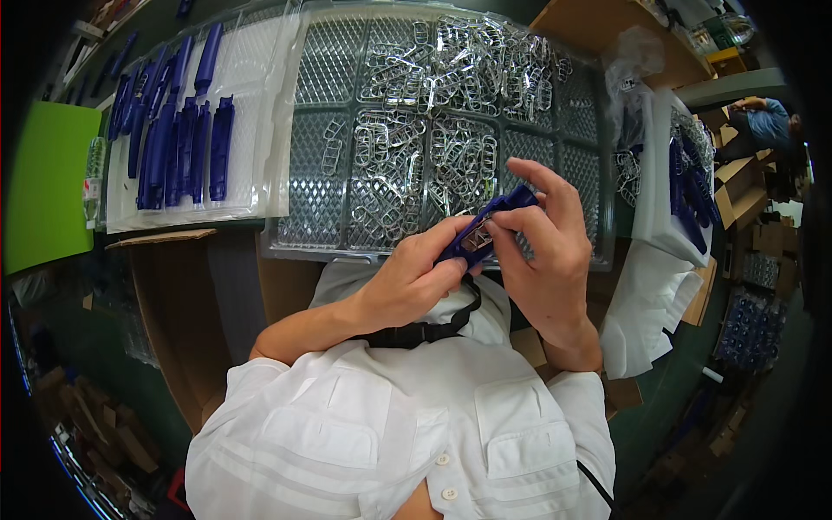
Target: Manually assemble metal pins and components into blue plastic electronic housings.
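Observation:
Over the front edge of the compartment tray, my left hand (418, 270) is closed round the lower end of a long blue plastic handle piece (513, 198), which tilts up to the right. A small shiny metal frame piece (477, 236) lies in the hollow of the blue piece. My right hand (551, 241) pinches at that metal with thumb and forefinger, its other fingers raised and partly curled. Behind both hands, loose metal frame pieces (390, 143) fill several compartments of the clear plastic tray (316, 208).
At the left, several blue handle pieces (221, 147) lie on a white sheet (247, 186) beside a green board (52, 186). On the right stands a white container (650, 173) with blue and metal parts. An open cardboard box (178, 321) sits below left. Another person (767, 121) is far right.

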Tool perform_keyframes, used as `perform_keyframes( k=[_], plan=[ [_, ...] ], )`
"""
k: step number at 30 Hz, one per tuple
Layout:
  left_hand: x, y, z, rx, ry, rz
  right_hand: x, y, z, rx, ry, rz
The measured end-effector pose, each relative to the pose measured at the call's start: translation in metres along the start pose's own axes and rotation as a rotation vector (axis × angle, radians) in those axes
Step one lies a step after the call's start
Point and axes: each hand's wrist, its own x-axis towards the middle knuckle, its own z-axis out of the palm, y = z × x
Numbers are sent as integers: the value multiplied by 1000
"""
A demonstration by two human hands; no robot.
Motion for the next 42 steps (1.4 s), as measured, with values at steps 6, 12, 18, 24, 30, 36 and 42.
perform_keyframes(
  k=[6,12,18,24,30,36,42],
  plan=[
    [0,-2,-2,122,21,26,-5,-3,5,-24,-18,-35],
    [12,2,5,277,136,152,-15,-1,5,-5,105,179],
    [15,4,11,229,143,16,-25,2,8,102,48,292],
    [17,-3,8,317,219,77,-27,3,16,102,63,273],
    [16,1,-1,382,200,53,-25,9,23,104,70,196],
    [1,28,-24,517,-74,317,-40,20,12,601,294,-40],
    [-13,38,-28,608,63,502,-39,28,-7,416,244,-182]
  ],
)
